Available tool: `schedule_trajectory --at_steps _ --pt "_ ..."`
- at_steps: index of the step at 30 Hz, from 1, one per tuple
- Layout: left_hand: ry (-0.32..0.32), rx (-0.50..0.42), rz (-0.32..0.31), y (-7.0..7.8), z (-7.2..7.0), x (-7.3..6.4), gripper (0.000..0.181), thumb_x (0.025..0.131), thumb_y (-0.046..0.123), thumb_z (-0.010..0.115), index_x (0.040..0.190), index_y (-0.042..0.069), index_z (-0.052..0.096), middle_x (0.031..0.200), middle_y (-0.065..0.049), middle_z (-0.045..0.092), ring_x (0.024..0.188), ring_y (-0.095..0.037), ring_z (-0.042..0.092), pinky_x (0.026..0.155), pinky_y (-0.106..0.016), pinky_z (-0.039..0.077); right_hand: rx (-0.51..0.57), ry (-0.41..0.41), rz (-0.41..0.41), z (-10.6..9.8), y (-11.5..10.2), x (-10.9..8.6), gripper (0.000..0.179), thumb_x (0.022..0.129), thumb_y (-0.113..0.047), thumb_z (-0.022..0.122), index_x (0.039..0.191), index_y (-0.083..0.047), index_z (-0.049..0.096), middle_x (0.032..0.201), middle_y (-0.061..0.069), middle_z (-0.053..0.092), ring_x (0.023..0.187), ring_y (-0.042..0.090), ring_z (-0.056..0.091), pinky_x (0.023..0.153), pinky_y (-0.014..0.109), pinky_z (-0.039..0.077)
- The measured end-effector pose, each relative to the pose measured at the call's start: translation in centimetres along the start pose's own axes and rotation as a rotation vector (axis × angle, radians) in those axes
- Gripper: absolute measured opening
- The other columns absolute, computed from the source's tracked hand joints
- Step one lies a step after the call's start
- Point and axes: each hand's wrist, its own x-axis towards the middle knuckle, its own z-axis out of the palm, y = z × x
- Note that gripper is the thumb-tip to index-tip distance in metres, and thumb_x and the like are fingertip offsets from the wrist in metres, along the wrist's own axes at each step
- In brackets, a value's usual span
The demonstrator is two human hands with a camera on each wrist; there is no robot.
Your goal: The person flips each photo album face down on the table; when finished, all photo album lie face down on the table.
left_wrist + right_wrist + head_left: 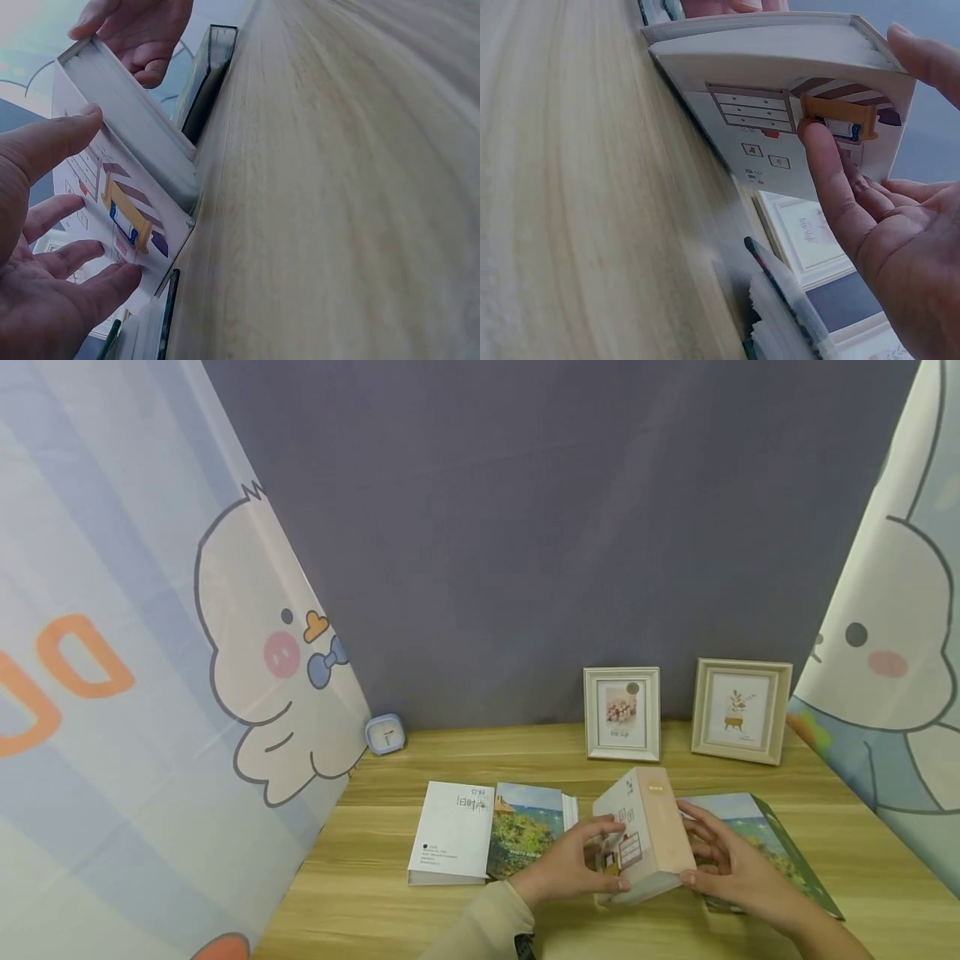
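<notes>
White, peach-spined album [647, 827] tilted, well forward of desk's [480, 756] back edge. Left hand [572, 862] holds it, fingers spread on illustrated cover, thumb at bottom edge. Right hand [735, 860] grips opposite side, fingers bent, thumb at spine's lower corner. To left, white book [452, 829], seaside-painted album [527, 828]; to right, green-edged album [780, 843]. We see clock [386, 734] at back left corner, framed pictures [622, 714] along back edge.
</notes>
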Motion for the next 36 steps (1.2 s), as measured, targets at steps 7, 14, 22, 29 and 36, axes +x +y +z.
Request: schedule_trajectory --at_steps 7,14,22,29,36 --pt "0.021 0.019 -0.008 0.1 0.1 -0.1 0.068 0.091 0.015 0.085 0.152 0.018 0.054 0.165 -0.002 0.034 0.146 -0.015 0.040 0.114 -0.028 0.043 0.038 -0.024 -0.010 -0.4 0.7 0.1 0.084 0.101 0.006 0.061 0.164 0.006 0.005 0.141 0.007 0.055 0.119 0.019 0.067 0.089 0.045 0.062" --pt "0.046 0.037 -0.014 0.1 0.1 -0.1 0.068 0.090 0.013 0.086 0.150 0.014 0.056 0.164 -0.004 0.037 0.141 -0.018 0.048 0.112 -0.025 0.045 0.038 -0.017 -0.013 -0.6 1.2 0.2 0.083 0.099 0.007 0.063 0.163 0.006 0.011 0.139 0.011 0.060 0.117 0.021 0.068 0.088 0.044 0.062" --pt "0.051 0.083 -0.026 0.0 0.0 -0.1 0.064 0.090 0.016 0.087 0.147 0.012 0.059 0.162 -0.002 0.041 0.140 -0.014 0.048 0.111 -0.024 0.045 0.106 -0.062 -0.037 -0.9 1.8 0.0 0.077 0.097 0.011 0.063 0.161 0.005 0.020 0.139 0.003 0.063 0.115 0.023 0.068 0.088 0.039 0.061" --pt "0.055 0.087 -0.027 -0.2 -0.1 -0.1 0.060 0.091 0.018 0.086 0.145 0.010 0.061 0.158 0.000 0.044 0.139 -0.012 0.050 0.111 -0.024 0.045 0.061 -0.041 -0.020 -0.9 1.9 0.1 0.081 0.095 0.009 0.067 0.158 0.016 0.015 0.139 0.021 0.055 0.111 0.024 0.068 0.085 0.040 0.062" --pt "0.053 0.108 -0.048 -0.5 -0.1 -0.1 0.060 0.090 0.020 0.087 0.144 0.014 0.062 0.158 0.005 0.044 0.135 -0.012 0.052 0.110 -0.024 0.046 -0.013 -0.004 0.031 -0.8 1.7 0.0 0.088 0.094 0.004 0.073 0.157 0.019 0.014 0.138 0.037 0.049 0.107 0.024 0.069 0.081 0.040 0.063"
